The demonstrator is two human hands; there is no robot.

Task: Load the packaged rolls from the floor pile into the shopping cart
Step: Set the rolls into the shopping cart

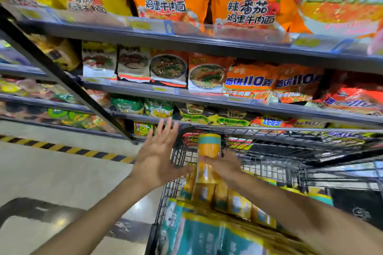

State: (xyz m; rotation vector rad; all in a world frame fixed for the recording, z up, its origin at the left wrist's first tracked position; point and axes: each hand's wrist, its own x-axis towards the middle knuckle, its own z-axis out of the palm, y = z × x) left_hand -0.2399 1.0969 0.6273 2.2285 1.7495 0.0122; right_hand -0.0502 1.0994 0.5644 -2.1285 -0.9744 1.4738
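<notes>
A tall orange and teal packaged roll (209,151) stands upright inside the black wire shopping cart (290,155), near its far left corner. My right hand (224,164) grips this roll at its middle from the right side. My left hand (158,157) is spread flat with straight fingers at the cart's left wall, just left of the roll, holding nothing. Several more packaged rolls (234,201) lie packed in the cart below, and a large teal and yellow pack (199,232) fills the near end. The floor pile is out of view.
Store shelves (186,41) full of instant noodle bags rise directly behind the cart. A black diagonal post (68,80) runs at the left. The pale floor (62,172) with a yellow-black hazard stripe (68,150) lies to the left of the cart.
</notes>
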